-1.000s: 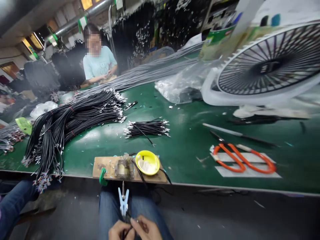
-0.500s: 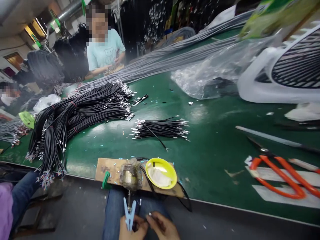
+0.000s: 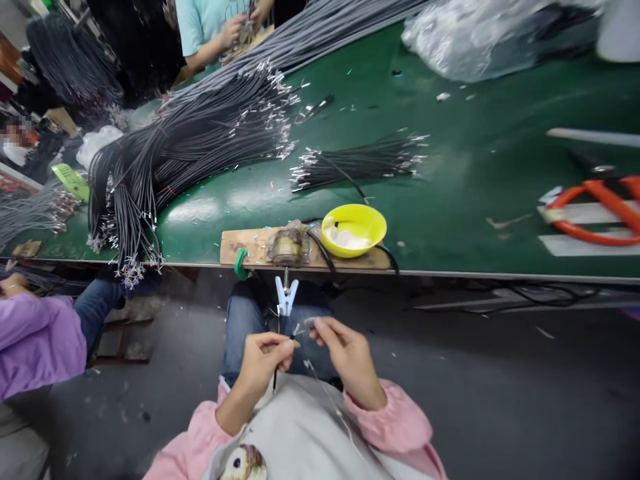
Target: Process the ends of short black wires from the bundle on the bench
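Observation:
My left hand [image 3: 267, 360] pinches a short black cable [image 3: 275, 379] close to its end, where thin pale wires stick out. My right hand [image 3: 345, 350] is closed, thumb against fingers, at the tips of those wires; what lies between its fingertips is blurred. Both hands are above my lap, in front of the table edge. Just beyond them a light blue clothespin [image 3: 286, 297] hangs on the shaft of a small motor-like device [image 3: 289, 247] wrapped in clear film. That device sits on a wooden board [image 3: 240, 240], beside a yellow bowl [image 3: 350, 251] with white material inside.
On the green table [image 3: 480, 173] lie a small bundle of black cables [image 3: 365, 163] and a large heap of long cables [image 3: 210, 133]. Orange-handled scissors [image 3: 575, 233] are at right, a plastic bag [image 3: 465, 40] behind. A person in purple [image 3: 45, 333] sits at left; another works across the table.
The view has tilted down, so my forearms and lap now show. Both hands have come away from the clothespin toward my body, and the cable's end is now visible between them.

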